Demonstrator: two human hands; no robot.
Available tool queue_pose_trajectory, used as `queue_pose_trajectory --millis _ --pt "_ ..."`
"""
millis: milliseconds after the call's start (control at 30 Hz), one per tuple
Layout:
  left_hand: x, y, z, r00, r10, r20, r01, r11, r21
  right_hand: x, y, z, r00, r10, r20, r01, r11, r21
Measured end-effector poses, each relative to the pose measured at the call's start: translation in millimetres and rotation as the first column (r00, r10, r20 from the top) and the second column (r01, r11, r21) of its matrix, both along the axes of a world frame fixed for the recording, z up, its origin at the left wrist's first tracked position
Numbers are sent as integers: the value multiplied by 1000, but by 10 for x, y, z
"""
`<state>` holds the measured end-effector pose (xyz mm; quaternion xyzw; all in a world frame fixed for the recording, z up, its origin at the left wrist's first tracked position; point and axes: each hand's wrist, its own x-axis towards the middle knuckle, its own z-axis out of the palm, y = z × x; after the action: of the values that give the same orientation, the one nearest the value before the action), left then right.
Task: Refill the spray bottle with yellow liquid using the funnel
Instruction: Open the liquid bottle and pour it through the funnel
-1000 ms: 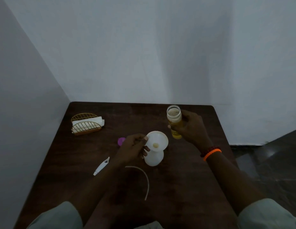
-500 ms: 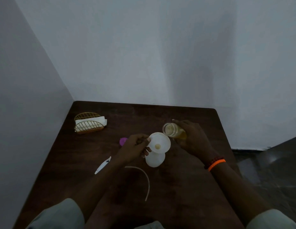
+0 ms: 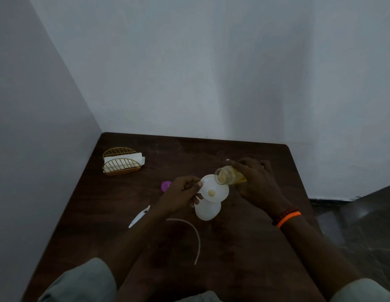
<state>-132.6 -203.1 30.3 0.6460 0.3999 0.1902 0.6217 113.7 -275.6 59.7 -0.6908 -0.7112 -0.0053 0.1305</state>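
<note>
While hands pinch funnel [image 3: 214, 188] and tipped jar [image 3: 230, 175]: napkin holder [image 3: 121, 162], pink cap [image 3: 166, 185], tube [image 3: 190, 234] nearby.

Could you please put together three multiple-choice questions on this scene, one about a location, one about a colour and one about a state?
1. Where is the funnel?
A. Lying flat beside the napkin holder
B. Seated in the top of the white spray bottle
C. On the floor

2. What colour is the band on the right wrist?
A. Orange
B. Green
C. White

3. How is the jar of yellow liquid held?
A. Upright on the table
C. Capped and lying down
B. Tipped with its open mouth over the funnel

Answers: 1 B, the left hand steadies the funnel's rim above the bottle body. 2 A, a bright orange band sits beside dark beads. 3 B, the right hand holds the jar tilted, mouth at the funnel's edge.
</note>
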Motion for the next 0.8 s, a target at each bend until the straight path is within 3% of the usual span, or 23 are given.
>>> queue_pose_trajectory --millis 800 --pt "30 42 -33 1000 10 -13 -10 1000 8 -29 33 3 996 -15 83 15 1000 -1"
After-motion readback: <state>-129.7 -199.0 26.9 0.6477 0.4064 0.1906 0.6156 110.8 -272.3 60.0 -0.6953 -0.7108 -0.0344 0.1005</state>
